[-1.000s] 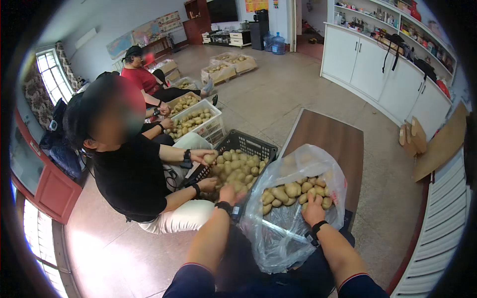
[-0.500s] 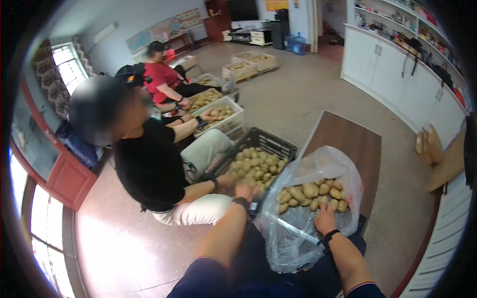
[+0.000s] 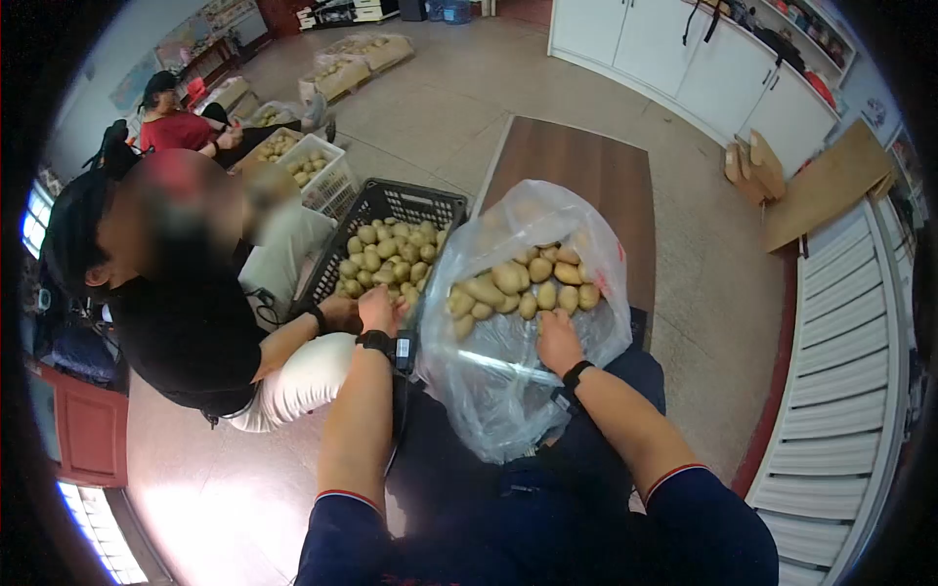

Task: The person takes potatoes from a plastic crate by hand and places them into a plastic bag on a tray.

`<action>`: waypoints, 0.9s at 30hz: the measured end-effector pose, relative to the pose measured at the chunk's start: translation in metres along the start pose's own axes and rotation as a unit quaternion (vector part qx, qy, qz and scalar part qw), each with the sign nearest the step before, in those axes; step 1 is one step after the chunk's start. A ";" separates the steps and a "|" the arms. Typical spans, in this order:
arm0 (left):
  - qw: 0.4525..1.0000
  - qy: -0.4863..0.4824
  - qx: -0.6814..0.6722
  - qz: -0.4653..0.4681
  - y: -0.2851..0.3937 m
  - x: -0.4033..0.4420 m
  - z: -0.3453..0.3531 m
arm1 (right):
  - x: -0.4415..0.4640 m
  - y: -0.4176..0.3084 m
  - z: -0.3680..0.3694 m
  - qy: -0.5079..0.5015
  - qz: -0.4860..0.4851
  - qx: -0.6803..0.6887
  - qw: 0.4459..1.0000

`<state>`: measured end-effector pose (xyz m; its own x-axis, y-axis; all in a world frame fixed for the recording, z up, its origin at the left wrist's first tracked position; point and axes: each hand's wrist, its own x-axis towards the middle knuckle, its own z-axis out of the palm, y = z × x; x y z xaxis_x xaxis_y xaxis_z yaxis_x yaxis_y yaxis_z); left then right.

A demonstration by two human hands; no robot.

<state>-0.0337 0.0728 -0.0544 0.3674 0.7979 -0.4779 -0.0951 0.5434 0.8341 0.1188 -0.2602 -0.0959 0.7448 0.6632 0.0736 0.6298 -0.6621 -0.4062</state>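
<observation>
My left hand (image 3: pixel 379 311) reaches over the near end of a black plastic crate (image 3: pixel 415 198) full of potatoes (image 3: pixel 391 252). Its fingers point down among the potatoes, and what they touch is too small to tell. My right hand (image 3: pixel 559 342) is inside a clear plastic bag (image 3: pixel 489 410), with its fingertips against the near edge of a row of potatoes (image 3: pixel 539 270). Whether it grips one is hidden. The bag lies open across my lap and a brown wooden board (image 3: pixel 576 161).
A co-worker in black (image 3: pixel 186 332) sits at the left, one hand near mine at the crate. Beyond are a white crate (image 3: pixel 337 181) of potatoes, a person in red (image 3: pixel 181 130) and boxes (image 3: pixel 337 80). White cabinets (image 3: pixel 664 59) and a radiator (image 3: pixel 840 381) stand right.
The view has tilted down and shifted, so the crate and bag appear higher and further left. The co-worker's arms have moved about the crate. My hands remain at the crate and in the bag.
</observation>
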 end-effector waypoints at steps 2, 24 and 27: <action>0.999 0.005 0.045 -0.003 0.005 -0.012 0.016 | 0.005 -0.003 -0.007 0.026 -0.004 0.025 0.999; 0.899 -0.326 0.281 -0.084 0.008 -0.088 0.077 | 0.044 -0.093 -0.055 -0.199 0.157 0.711 0.656; 0.898 -0.352 0.243 -0.108 0.014 -0.095 0.077 | 0.051 -0.121 -0.071 -0.254 0.151 0.692 0.658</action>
<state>0.0015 -0.0155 0.0241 0.8383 0.2319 -0.4934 0.4005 0.3520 0.8460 0.0961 -0.1707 0.0221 0.3980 0.8388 -0.3716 -0.5963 -0.0712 -0.7996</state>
